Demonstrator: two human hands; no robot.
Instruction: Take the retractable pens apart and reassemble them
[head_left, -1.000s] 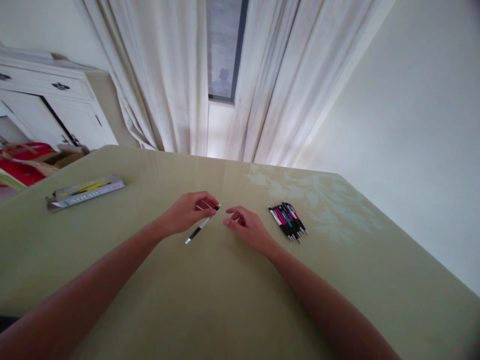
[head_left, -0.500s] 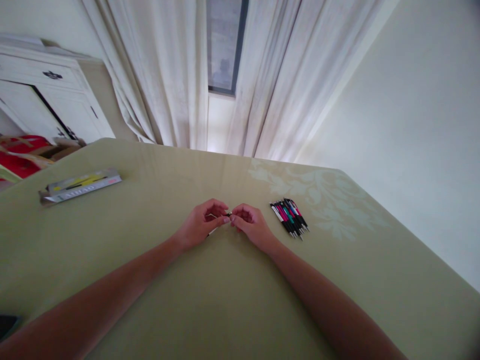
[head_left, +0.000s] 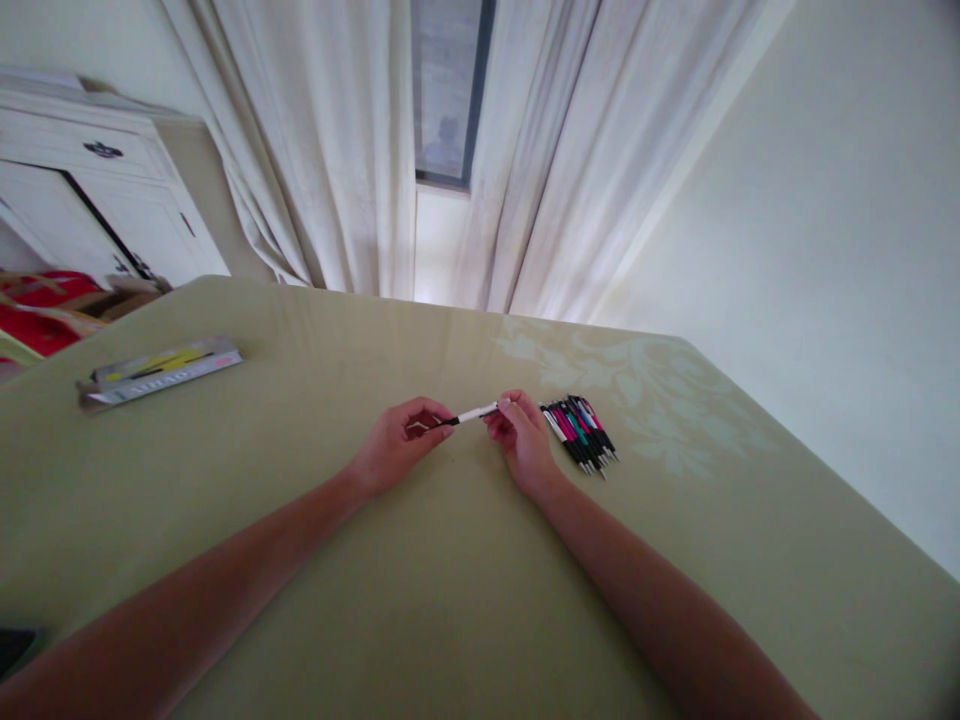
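Note:
Between my two hands, just above the table, a white pen (head_left: 475, 413) with a black grip is stretched out, tilted slightly up to the right. My left hand (head_left: 401, 440) pinches its black end between thumb and fingers. At the other end, my right hand (head_left: 523, 440) has its thumb and fingers closed on the white part, hiding that tip. Right beside my right hand lies a row of several click pens (head_left: 579, 434) in white, pink, green, blue and red, all with black grips.
An open pen box (head_left: 169, 375) with a clear top lies at the left of the pale green table (head_left: 420, 600). A dark object (head_left: 16, 648) shows at the lower left edge. Beyond the table are a white cabinet (head_left: 142, 180), curtains (head_left: 322, 150) and red bags (head_left: 45, 310).
My right hand has moved right and slightly up, away from my left. The white pen, mostly hidden before, now shows between both hands.

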